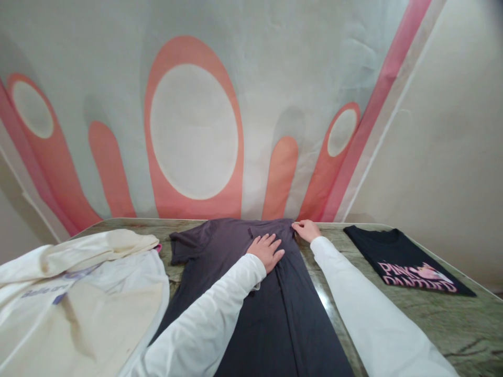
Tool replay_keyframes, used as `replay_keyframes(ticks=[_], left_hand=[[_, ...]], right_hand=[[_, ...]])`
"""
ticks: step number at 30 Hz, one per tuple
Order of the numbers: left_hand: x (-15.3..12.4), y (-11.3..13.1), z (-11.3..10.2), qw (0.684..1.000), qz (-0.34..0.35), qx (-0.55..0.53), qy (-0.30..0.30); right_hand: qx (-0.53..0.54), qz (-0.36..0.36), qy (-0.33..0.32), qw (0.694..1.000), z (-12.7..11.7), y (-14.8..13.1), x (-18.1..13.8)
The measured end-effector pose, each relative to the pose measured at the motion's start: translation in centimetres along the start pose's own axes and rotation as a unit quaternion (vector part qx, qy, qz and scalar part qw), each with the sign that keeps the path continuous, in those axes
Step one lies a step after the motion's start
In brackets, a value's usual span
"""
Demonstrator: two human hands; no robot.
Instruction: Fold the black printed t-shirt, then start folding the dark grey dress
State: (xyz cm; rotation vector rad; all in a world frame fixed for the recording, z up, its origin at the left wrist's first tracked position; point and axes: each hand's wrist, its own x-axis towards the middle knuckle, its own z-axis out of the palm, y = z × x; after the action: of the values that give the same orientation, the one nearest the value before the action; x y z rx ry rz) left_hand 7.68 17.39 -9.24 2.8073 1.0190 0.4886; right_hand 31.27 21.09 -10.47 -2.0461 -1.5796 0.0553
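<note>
A dark grey T-shirt [243,324] lies spread on the table in front of me, its left short sleeve stretched out to the side. Its right part appears folded inward, with a long edge running down the body. My left hand [267,253] rests flat on the upper part of the shirt, fingers spread. At the shirt's far right edge, my right hand [307,230] pinches the fabric between thumb and fingers. Both my arms wear long white sleeves, and the left one covers part of the shirt.
On the left lies a heap of white and cream clothes [118,319] with some purple print. A folded black T-shirt [393,251] with pink lettering lies at the right. The green-brown patterned table [467,324] meets a wall panel [259,78] with coral shapes behind.
</note>
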Motion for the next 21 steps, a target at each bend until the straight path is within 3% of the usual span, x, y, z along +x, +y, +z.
replay_keyframes(ticks=[4, 16, 21], left_hand=[[0.1, -0.2, 0.4, 1.000, 0.000, -0.005, 0.010], [0.2, -0.1, 0.2, 0.999, -0.010, 0.045, 0.002], [0.1, -0.3, 0.5, 0.998, -0.006, 0.066, -0.002]], right_hand=[[0.002, -0.010, -0.038, 0.999, -0.5, -0.5, -1.2], [-0.019, 0.000, -0.016, 1.000, -1.2, -1.9, -2.3], [-0.036, -0.002, -0.045, 0.998, -1.3, -2.2, -3.0]])
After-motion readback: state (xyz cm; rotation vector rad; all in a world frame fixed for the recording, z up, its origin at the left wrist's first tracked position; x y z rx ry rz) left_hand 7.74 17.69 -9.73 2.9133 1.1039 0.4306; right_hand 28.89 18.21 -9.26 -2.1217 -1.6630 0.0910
